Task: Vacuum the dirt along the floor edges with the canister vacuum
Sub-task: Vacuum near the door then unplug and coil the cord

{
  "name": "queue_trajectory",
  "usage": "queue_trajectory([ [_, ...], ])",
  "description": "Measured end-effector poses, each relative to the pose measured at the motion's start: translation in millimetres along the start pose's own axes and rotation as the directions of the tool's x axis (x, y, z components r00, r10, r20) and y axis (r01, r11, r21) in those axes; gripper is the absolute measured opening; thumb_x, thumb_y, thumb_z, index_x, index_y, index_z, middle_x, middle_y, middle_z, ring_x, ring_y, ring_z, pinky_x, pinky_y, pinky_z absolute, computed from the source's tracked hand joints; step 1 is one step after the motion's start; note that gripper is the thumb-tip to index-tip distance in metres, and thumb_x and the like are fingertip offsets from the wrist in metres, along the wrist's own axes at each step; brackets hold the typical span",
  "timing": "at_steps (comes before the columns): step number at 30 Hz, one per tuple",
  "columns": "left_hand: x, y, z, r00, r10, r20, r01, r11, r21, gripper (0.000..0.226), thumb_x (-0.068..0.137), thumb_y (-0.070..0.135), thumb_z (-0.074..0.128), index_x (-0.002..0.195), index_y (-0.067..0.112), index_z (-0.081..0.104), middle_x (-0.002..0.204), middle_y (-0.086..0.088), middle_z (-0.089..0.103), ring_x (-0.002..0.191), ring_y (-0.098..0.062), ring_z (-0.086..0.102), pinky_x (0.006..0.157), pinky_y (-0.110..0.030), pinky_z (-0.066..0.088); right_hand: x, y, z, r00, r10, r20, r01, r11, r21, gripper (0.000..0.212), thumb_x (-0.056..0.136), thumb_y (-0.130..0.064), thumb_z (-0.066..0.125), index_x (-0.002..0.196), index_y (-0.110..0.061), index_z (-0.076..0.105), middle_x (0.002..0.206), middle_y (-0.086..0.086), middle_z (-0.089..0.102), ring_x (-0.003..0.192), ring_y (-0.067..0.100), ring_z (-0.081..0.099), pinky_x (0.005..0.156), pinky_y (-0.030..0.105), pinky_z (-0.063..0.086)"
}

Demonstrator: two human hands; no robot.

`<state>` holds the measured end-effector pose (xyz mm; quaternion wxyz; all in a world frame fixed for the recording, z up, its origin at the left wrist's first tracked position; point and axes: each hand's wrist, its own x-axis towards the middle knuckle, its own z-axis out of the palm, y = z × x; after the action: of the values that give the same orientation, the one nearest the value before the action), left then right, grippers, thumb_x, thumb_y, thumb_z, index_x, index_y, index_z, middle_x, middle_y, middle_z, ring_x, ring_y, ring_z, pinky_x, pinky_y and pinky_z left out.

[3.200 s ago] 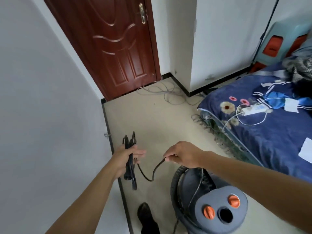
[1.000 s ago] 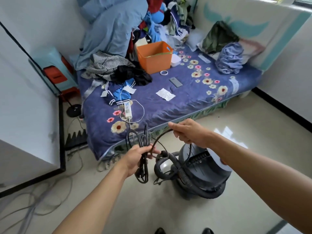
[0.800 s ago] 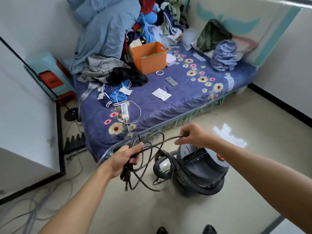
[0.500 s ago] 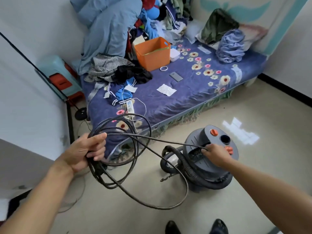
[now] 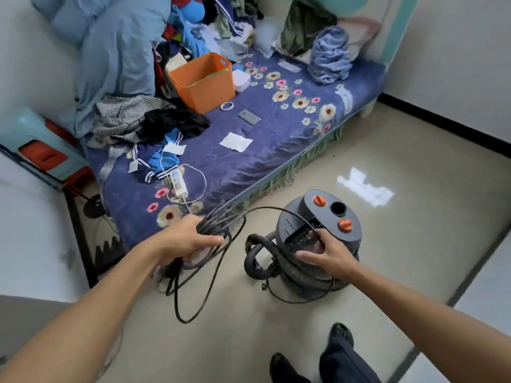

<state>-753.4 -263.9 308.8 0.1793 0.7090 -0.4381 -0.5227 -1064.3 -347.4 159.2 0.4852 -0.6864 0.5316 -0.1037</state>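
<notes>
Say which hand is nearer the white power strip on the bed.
Left. The left hand, gripping the cord, is close in front of the power strip; the right hand is farther right, on the vacuum.

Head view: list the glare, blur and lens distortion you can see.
Head view: a bright reflection patch glares on the glossy floor right of the canister vacuum; the left hand and its bundled power cord are motion-blurred; the wide-angle lens skews the walls and the black baseboard; the light is soft and the shadows faint.
</notes>
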Motion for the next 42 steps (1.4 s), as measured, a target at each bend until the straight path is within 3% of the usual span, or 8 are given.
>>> queue_trajectory([
  [3,35.6,35.5,20.7,0.977,0.041,0.210,-0.026,0.997,-0.073,0.032,0.079,0.017,0.077,0.071,0.010,0.047,0.048,-0.001,0.032,0.040,-0.013,0.027,0.039,-0.021,0.025,3.6,1.7,-36.5,0.998,-0.037,-0.053,0.038,0.999,0.020,0.112,0.055,-0.064,0.083,0.147,-0.045,0.022,0.111,-0.008,0.052,0.095,0.012,0.053,0.085,0.032,0.048],
  [8,96.9,97.0,58.1,0.855,0.115,0.506,0.006,0.973,-0.231,0.035,0.076,0.014,0.078,0.072,0.007,0.044,0.046,0.001,0.024,0.036,-0.008,0.020,0.040,-0.016,0.019,26.8,10.6,-90.0,0.999,-0.027,-0.035,0.029,0.997,0.066,0.131,0.045,-0.067,0.084,0.149,-0.052,0.006,0.133,-0.007,0.039,0.110,0.015,0.053,0.097,0.038,0.047],
  [14,175.3,156.1,106.5,0.716,0.199,0.669,0.117,0.911,-0.396,0.030,0.069,0.019,0.085,0.070,0.013,0.056,0.044,0.005,0.025,0.031,-0.005,0.025,0.037,-0.013,0.026,80.8,33.1,-118.5,0.998,0.061,0.025,-0.064,0.828,0.557,0.070,0.061,-0.040,0.090,0.123,-0.030,0.060,0.115,-0.001,0.069,0.107,0.020,0.065,0.099,0.045,0.049],
  [18,225.4,162.7,118.9,0.781,0.176,0.599,0.147,0.881,-0.450,0.035,0.066,0.018,0.084,0.063,0.012,0.049,0.044,0.002,0.036,0.036,-0.010,0.044,0.045,-0.024,0.046,104.1,60.3,-137.4,0.949,0.314,-0.040,-0.214,0.731,0.648,0.015,0.072,-0.015,0.080,0.085,-0.015,0.073,0.078,0.010,0.065,0.068,0.019,0.059,0.068,0.038,0.044],
  [23,269.3,136.3,118.4,0.889,0.115,0.442,0.131,0.863,-0.489,0.051,0.047,0.018,0.091,0.076,0.001,0.054,0.054,-0.006,0.041,0.054,-0.020,0.055,0.082,-0.043,0.057,130.2,115.0,-164.1,0.844,0.488,-0.224,-0.342,0.810,0.477,0.008,0.073,-0.010,0.075,0.072,-0.012,0.067,0.062,0.005,0.069,0.058,0.018,0.063,0.063,0.034,0.053],
  [32,353.6,55.7,163.0,0.954,-0.244,-0.173,0.221,0.965,-0.139,0.008,0.091,0.001,0.059,0.097,0.001,0.055,0.056,-0.008,0.050,0.034,-0.015,0.047,0.052,-0.034,0.049,160.7,134.8,-110.2,0.739,0.652,0.170,-0.465,0.310,0.830,0.024,0.082,0.002,0.072,0.103,0.000,0.060,0.080,0.018,0.066,0.060,0.025,0.063,0.048,0.030,0.055],
  [38,397.4,-25.6,193.7,0.955,-0.202,-0.215,0.232,0.965,0.121,0.011,0.095,0.012,0.045,0.095,0.020,0.053,0.077,-0.011,0.065,0.076,-0.031,0.065,0.073,-0.039,0.052,209.7,155.9,-62.6,0.766,0.599,-0.231,-0.519,0.790,0.328,0.028,0.087,-0.013,0.063,0.114,-0.019,0.059,0.084,-0.003,0.067,0.079,0.015,0.061,0.075,0.029,0.047],
  [42,415.7,-65.4,200.8,0.967,-0.167,-0.191,0.217,0.934,0.284,0.023,0.093,0.019,0.053,0.115,0.014,0.052,0.114,-0.014,0.063,0.110,-0.035,0.056,0.090,-0.040,0.041,237.2,175.5,-48.4,0.857,0.388,-0.340,-0.469,0.859,-0.204,0.045,0.092,-0.039,0.058,0.134,-0.024,0.049,0.127,0.005,0.053,0.121,0.027,0.045,0.095,0.039,0.040],
])
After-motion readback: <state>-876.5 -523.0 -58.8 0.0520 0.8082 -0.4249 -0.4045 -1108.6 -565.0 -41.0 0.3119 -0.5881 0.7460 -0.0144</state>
